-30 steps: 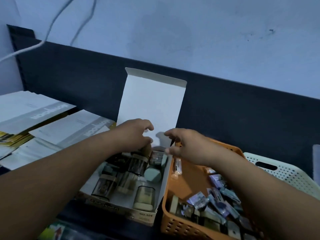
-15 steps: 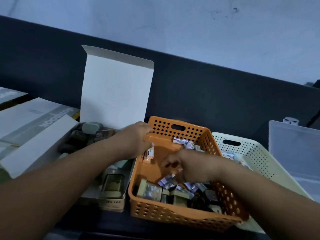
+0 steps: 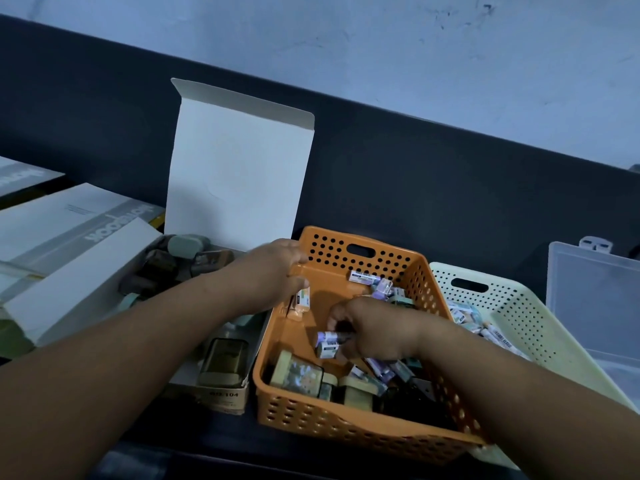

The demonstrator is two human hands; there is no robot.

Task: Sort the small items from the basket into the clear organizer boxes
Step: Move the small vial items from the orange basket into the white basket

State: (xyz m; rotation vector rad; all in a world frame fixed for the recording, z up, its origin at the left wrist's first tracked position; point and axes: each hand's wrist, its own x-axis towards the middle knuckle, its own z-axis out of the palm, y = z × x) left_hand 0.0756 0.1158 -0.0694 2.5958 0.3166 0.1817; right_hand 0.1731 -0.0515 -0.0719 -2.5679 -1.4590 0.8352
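A tall dark panel (image 3: 415, 174) runs behind everything, with a pale wall (image 3: 346, 46) above it. At the left of the frame lie printed booklets (image 3: 69, 220), and a long white box (image 3: 79, 271) slants in front of them. The left forearm crosses the cardboard box (image 3: 225, 398) at lower centre and hides its middle. The right forearm covers the orange basket's near right corner and part of the cream basket (image 3: 519, 323) beside it.

The cardboard box stands on the dark surface (image 3: 194, 441) with its white lid (image 3: 239, 168) upright against the panel. Inside are squat dark and greenish pieces (image 3: 225, 358), packed close. Just to its right is the orange basket (image 3: 346, 420), holding small packets (image 3: 367, 277) heaped at its far right and chunkier tan pieces (image 3: 298, 374) along its near wall. One packet (image 3: 303, 299) leans on the left wall, right below the left thumb.

The left hand (image 3: 273, 275) is closed over the orange basket's far left rim, thumb inside. The right hand (image 3: 374, 332) is down in the middle of that basket, fingers curled, pinching a small purple packet (image 3: 325, 336). A white barcoded one sits against it, and whether that is held too I cannot tell.

The cream basket holds more barcoded packets (image 3: 464, 315) along its left side. At the far right stands the clear box (image 3: 588, 299) — latch on its top edge, contents not visible.
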